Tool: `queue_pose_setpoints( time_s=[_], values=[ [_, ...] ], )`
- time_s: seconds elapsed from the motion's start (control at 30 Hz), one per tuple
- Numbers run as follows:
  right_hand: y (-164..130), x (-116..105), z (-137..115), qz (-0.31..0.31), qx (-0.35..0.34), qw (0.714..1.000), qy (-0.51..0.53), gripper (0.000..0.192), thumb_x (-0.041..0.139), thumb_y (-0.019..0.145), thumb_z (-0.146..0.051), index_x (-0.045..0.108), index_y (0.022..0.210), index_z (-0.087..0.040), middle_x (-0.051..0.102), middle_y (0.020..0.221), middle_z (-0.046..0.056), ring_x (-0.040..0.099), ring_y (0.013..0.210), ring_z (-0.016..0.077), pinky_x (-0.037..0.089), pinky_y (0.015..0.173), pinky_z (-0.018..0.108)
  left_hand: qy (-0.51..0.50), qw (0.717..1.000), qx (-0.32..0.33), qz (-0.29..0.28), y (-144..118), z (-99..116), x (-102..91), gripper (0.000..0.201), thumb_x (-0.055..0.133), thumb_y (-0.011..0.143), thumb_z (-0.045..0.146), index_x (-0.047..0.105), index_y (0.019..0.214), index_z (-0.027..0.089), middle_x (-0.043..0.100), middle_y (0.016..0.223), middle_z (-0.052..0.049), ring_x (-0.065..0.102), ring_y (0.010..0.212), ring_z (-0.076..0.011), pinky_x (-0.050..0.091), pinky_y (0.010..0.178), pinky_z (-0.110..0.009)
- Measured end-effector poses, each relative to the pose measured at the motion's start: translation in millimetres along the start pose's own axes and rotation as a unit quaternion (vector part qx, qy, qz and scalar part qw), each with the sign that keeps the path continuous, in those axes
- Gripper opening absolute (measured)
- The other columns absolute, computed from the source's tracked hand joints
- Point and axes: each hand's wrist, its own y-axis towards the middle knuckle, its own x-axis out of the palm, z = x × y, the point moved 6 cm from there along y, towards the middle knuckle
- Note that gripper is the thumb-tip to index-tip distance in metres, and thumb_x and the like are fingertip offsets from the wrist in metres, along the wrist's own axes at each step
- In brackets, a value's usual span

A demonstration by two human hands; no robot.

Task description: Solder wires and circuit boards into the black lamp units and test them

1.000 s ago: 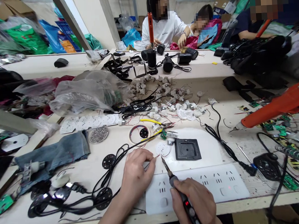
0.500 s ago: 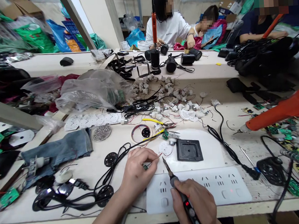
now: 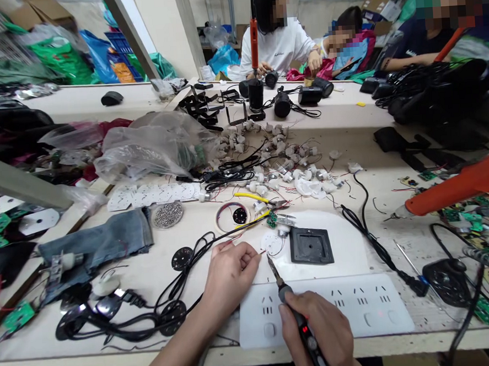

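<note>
My right hand [image 3: 322, 327] is wrapped around a soldering iron [image 3: 303, 325] with a lit red display, its tip pointing up and left. Close to that tip, my left hand [image 3: 232, 269] pinches a thin red wire [image 3: 262, 252] between thumb and fingers. Whether tip and wire touch, I cannot tell. Just beyond lies a round white board [image 3: 272, 242] with thin wires. A small green circuit board [image 3: 271, 220] and a motor-like metal part sit behind it. To the right is a black square tray-like part [image 3: 311, 246].
A white power strip [image 3: 360, 308] lies along the front edge. Yellow-handled pliers [image 3: 251, 196], a tape roll [image 3: 225, 217] and a dish of screws [image 3: 167, 215] are behind my hands. An orange electric screwdriver [image 3: 455, 184] juts in from the right. Black cables [image 3: 179, 275] cross at left.
My left fingers have curled in more, and the small green piece seen by them earlier is now hidden. The soldering iron stays near the wire end. The view has shifted slightly.
</note>
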Motion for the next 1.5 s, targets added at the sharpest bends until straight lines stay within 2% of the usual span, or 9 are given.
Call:
queue_pose_setpoints(
  time_s=[0.23, 0.57, 0.77, 1.0, 1.5],
  values=[
    [-2, 7, 0, -0.033, -0.002, 0.999, -0.021, 0.015, 0.060, 0.088, -0.004, 0.061, 0.102, -0.008, 0.065, 0.069, 0.005, 0.062, 0.061, 0.0153, 0.056, 0.056, 0.028, 0.016, 1.000, -0.016, 0.009, 1, 0, -1.0, 0.024, 0.051, 0.087, 0.032, 0.059, 0.066, 0.022, 0.064, 0.058, 0.003, 0.060, 0.058, -0.0175, 0.040, 0.087, -0.041],
    [-2, 14, 4, -0.054, 0.008, 0.998, -0.014, 0.015, 0.061, 0.089, -0.005, 0.060, 0.104, -0.007, 0.063, 0.069, 0.005, 0.058, 0.059, 0.0144, 0.054, 0.054, 0.026, 0.013, 1.000, -0.023, 0.000, 1, -2, 1.7, 0.024, 0.050, 0.086, 0.033, 0.058, 0.067, 0.022, 0.064, 0.059, 0.002, 0.059, 0.061, -0.0189, 0.037, 0.089, -0.043],
    [-2, 15, 3, -0.048, 0.000, 0.999, -0.023, 0.013, 0.059, 0.089, -0.005, 0.061, 0.102, -0.007, 0.062, 0.067, 0.003, 0.059, 0.057, 0.0141, 0.053, 0.053, 0.026, 0.012, 1.000, -0.026, -0.010, 2, -2, 2.5, 0.023, 0.050, 0.087, 0.033, 0.058, 0.068, 0.021, 0.064, 0.059, 0.002, 0.059, 0.062, -0.0189, 0.034, 0.090, -0.043],
    [-4, 16, 6, -0.053, 0.022, 0.998, -0.027, 0.013, 0.060, 0.091, -0.007, 0.060, 0.104, -0.010, 0.061, 0.069, 0.003, 0.059, 0.061, 0.0139, 0.054, 0.057, 0.026, 0.012, 0.999, -0.033, -0.015, 2, 0, 1.7, 0.025, 0.048, 0.086, 0.034, 0.057, 0.068, 0.020, 0.062, 0.059, 0.002, 0.057, 0.063, -0.0183, 0.033, 0.090, -0.041],
    [-2, 20, 6, -0.070, 0.017, 0.997, -0.037, 0.010, 0.055, 0.092, -0.005, 0.059, 0.098, -0.011, 0.058, 0.066, 0.001, 0.055, 0.057, 0.0128, 0.050, 0.053, 0.024, 0.023, 0.998, -0.048, -0.022, 3, -2, 2.1, 0.021, 0.047, 0.083, 0.030, 0.056, 0.067, 0.020, 0.061, 0.060, 0.001, 0.056, 0.063, -0.0178, 0.032, 0.090, -0.040]
  ],
)
